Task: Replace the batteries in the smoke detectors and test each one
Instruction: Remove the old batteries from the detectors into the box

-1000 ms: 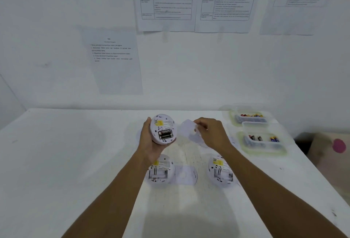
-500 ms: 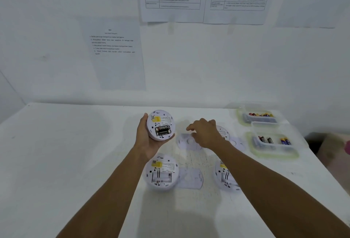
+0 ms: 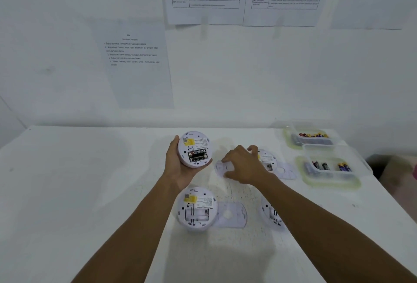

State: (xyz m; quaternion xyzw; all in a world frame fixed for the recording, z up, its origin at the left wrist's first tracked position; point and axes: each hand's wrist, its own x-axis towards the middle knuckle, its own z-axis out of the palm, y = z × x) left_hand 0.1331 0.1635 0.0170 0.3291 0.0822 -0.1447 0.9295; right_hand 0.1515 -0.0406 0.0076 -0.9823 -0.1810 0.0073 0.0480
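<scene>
White detector (image 3: 268, 161) partly behind right hand (image 3: 243, 166)

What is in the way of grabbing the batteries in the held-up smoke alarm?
Nothing visible. The batteries sit uncovered in the detector that the left grip holds; the right grip rests beside it on a cover plate.

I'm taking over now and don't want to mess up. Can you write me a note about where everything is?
Left hand grips a smoke detector, back up, batteries in, cover off.
Right hand touches a loose cover on the table; grip unclear.
Near detector lies open and empty, its cover beside it. The far detector and right detector are partly hidden.
Batteries sit in the far box and near box.
Done: one detector loaded. Left: close it, fill any empty ones, test all.
</scene>
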